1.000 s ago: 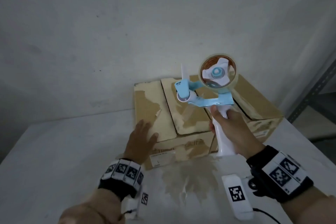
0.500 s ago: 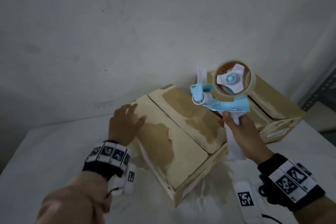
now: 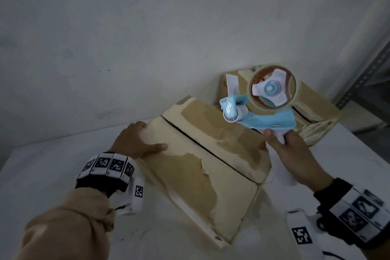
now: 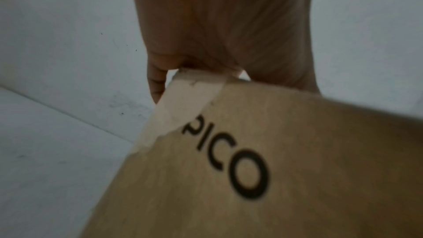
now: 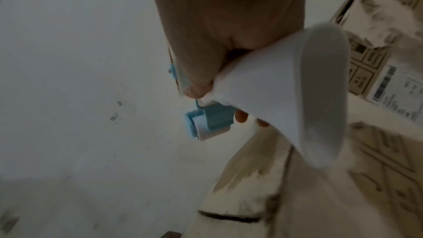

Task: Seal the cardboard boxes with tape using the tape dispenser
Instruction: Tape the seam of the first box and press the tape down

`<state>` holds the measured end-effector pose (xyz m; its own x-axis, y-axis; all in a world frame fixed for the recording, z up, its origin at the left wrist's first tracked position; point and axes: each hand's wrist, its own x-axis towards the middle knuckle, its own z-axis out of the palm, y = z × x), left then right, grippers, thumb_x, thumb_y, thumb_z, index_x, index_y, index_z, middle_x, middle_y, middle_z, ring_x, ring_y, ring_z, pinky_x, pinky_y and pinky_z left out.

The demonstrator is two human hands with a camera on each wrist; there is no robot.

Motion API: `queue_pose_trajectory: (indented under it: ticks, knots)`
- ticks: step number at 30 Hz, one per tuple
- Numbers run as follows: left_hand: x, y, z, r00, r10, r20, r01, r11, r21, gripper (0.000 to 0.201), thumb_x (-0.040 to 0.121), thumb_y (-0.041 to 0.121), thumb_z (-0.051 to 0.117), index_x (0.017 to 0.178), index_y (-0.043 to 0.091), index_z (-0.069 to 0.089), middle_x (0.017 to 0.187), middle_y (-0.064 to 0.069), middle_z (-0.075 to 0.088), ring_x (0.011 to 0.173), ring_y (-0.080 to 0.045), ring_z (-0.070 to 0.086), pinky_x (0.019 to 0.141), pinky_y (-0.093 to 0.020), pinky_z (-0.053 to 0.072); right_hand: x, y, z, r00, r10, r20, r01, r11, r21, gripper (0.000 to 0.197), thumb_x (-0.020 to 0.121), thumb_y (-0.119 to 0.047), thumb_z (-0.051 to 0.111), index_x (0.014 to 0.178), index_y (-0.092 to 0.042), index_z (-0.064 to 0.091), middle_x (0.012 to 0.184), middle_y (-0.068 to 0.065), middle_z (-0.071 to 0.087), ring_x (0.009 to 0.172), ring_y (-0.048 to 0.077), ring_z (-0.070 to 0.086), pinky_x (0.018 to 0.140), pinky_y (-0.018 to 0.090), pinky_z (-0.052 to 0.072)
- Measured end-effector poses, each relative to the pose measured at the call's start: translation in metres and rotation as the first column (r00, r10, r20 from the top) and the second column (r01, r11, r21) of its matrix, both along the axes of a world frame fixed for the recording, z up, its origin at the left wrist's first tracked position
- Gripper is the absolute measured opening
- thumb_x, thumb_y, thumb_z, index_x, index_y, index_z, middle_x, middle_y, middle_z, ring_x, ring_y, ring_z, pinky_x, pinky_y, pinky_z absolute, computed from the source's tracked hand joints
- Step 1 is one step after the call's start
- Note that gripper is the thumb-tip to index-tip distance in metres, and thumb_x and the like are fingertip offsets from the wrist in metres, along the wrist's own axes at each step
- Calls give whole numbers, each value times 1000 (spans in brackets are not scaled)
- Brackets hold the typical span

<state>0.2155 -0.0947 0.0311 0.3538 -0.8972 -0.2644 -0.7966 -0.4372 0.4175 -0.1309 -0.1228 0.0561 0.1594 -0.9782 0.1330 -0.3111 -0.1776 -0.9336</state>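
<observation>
A worn cardboard box (image 3: 202, 160) lies skewed on the white table, its top flaps closed along a dark seam. My left hand (image 3: 138, 142) grips its far left corner, thumb on top. In the left wrist view my fingers (image 4: 158, 82) curl over that corner of the box (image 4: 286, 169), which is printed "PICO". A second box (image 3: 316, 110) sits behind at the right. My right hand (image 3: 293, 154) holds the white handle of the blue tape dispenser (image 3: 266, 118) upright above the near box's right end, roll (image 3: 272, 88) on top. In the right wrist view the hand (image 5: 224, 42) grips the handle (image 5: 309, 97).
The white table (image 3: 48, 171) reaches left and toward me, and ends at a plain wall (image 3: 147, 38) right behind the boxes. A grey metal shelf frame (image 3: 367, 76) stands at the far right beyond the table's edge.
The near box has swung away from the second box and come toward me, now lying diagonal. My left hand moved from its front edge to its far left corner. The dispenser stayed upright in my right hand.
</observation>
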Motion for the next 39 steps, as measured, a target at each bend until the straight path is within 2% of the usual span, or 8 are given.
queue_pose_trajectory:
  ticks: [4, 10, 17, 21, 25, 30, 34, 39]
  knots:
    - [-23, 35, -1, 998, -35, -45, 35, 999, 3, 110, 33, 84, 59, 119, 19, 38, 114, 0, 46, 105, -22, 47, 87, -38, 45, -13, 9, 13, 991, 68, -112, -69, 998, -3, 22, 90, -19, 54, 93, 1, 62, 80, -3, 66, 63, -12, 58, 56, -1, 38]
    - [-46, 71, 3, 999, -18, 27, 17, 999, 51, 83, 49, 76, 67, 103, 22, 33, 105, 2, 42, 97, -18, 46, 78, -35, 43, -26, 19, 34, 974, 126, -188, -127, 992, 8, 26, 83, -33, 58, 92, -9, 61, 78, 2, 69, 66, 3, 65, 54, 4, 43]
    - [-68, 76, 36, 965, -109, 239, 116, 993, -16, 105, 60, 84, 48, 140, 20, 26, 141, -3, 34, 125, -23, 40, 98, -37, 38, -31, 28, 71, 976, 209, -53, -213, 975, -67, 28, 71, -36, 57, 87, -13, 58, 71, 7, 65, 56, 14, 63, 52, 13, 50]
    - [-104, 63, 65, 994, -109, -11, 92, 890, -446, 47, 90, 54, 36, 122, 24, 52, 121, 4, 56, 106, -15, 53, 91, -30, 42, -10, 25, 71, 974, 223, 51, -218, 972, -90, 5, 79, -22, 57, 76, -18, 58, 61, -14, 66, 52, 4, 62, 48, 8, 45]
    - [-128, 46, 71, 950, -239, -200, 114, 863, -491, 53, 95, 51, 25, 103, 13, 62, 97, -2, 65, 93, -20, 60, 88, -37, 46, 17, 17, 67, 965, 237, 116, -221, 966, -132, 7, 84, -9, 57, 80, -16, 58, 63, -23, 66, 59, -2, 62, 50, 7, 45]
    - [-127, 27, 73, 775, -206, -598, -141, 866, -481, 47, 95, 43, 25, 83, 16, 62, 74, 7, 62, 65, -9, 58, 56, -12, 40, 37, 8, 64, 947, 236, 217, -206, 967, -150, 15, 84, 0, 57, 85, -14, 56, 62, -28, 64, 57, -10, 58, 48, 2, 41]
    - [-118, 25, 77, 667, -238, -706, -158, 880, -447, 36, 98, 30, 35, 74, 13, 57, 70, 6, 61, 61, -4, 60, 54, -13, 44, 45, 7, 61, 929, 263, 262, -225, 960, -165, 18, 83, 4, 60, 90, -13, 58, 72, -13, 66, 60, -11, 59, 50, 2, 42]
    - [-104, 24, 77, 501, -189, -844, -267, 894, -359, 29, 96, 22, 43, 72, 12, 55, 64, 5, 64, 65, -6, 66, 56, -15, 50, 48, 3, 50, 911, 284, 300, -240, 955, -174, 33, 65, -34, 67, 91, -16, 62, 77, -11, 69, 63, 7, 64, 56, 13, 50]
